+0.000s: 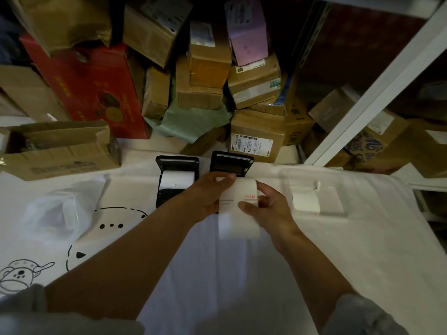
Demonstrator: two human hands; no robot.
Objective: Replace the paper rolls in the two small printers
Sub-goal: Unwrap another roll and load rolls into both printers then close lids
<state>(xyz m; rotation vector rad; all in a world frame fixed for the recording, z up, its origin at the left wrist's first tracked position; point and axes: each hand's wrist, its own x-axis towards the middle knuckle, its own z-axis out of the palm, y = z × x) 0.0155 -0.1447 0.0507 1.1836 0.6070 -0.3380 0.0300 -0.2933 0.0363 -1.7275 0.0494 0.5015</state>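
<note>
Two small black printers stand side by side on the white cloth, lids open. The left printer (pixel 177 180) holds a white paper roll (pixel 177 179) in its bay. The right printer (pixel 231 163) is partly hidden behind my hands. Both hands hold a white label roll (pixel 238 197) in front of it, its loose end hanging down toward me. My left hand (pixel 210 197) grips the roll's left side, fingers over the top. My right hand (pixel 268 206) grips its right side, thumb on the paper.
A clear plastic tray (pixel 338 189) with a paper roll (pixel 305 200) lies to the right. A crumpled plastic bag (pixel 60 213) lies at left. Stacked cardboard boxes (pixel 256 136) crowd the back, an open carton (pixel 60 151) sits left, a white shelf post (pixel 377 93) rises right.
</note>
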